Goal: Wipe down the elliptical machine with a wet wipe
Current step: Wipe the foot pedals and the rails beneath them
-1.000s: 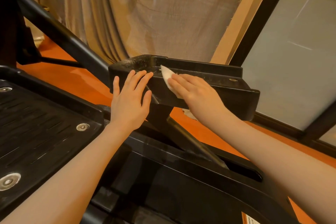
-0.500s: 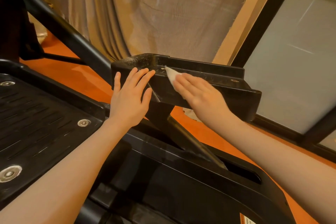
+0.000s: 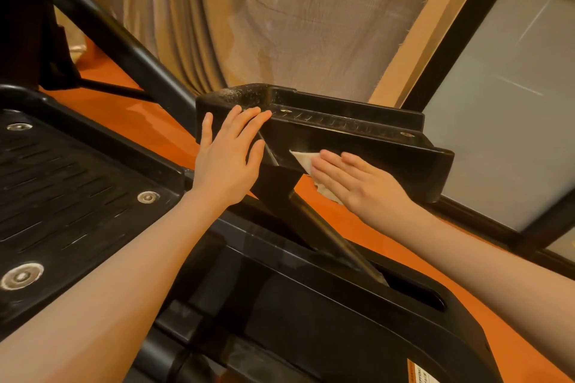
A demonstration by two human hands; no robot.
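A black elliptical foot pedal (image 3: 357, 134) stands raised at the centre, dusty along its top rim. My left hand (image 3: 225, 158) lies flat with straight fingers against the pedal's near left corner. My right hand (image 3: 357, 183) presses a white wet wipe (image 3: 303, 160) flat against the pedal's near side wall, low down by its bottom edge. Most of the wipe is hidden under the palm; a corner sticks out to the left and a bit hangs below. The pedal's support arm (image 3: 314, 227) runs down into the machine's black housing (image 3: 311, 305).
A second black ribbed pedal (image 3: 62, 190) with metal bolts fills the left. A black diagonal bar (image 3: 118, 37) crosses behind it. Beige curtain (image 3: 280, 15) hangs behind, a dark-framed glass pane (image 3: 513, 87) stands to the right, and the floor (image 3: 389, 242) is orange.
My right hand has slid the wipe from the pedal's top edge down its near side wall to the bottom edge. My left hand has stayed in place on the corner.
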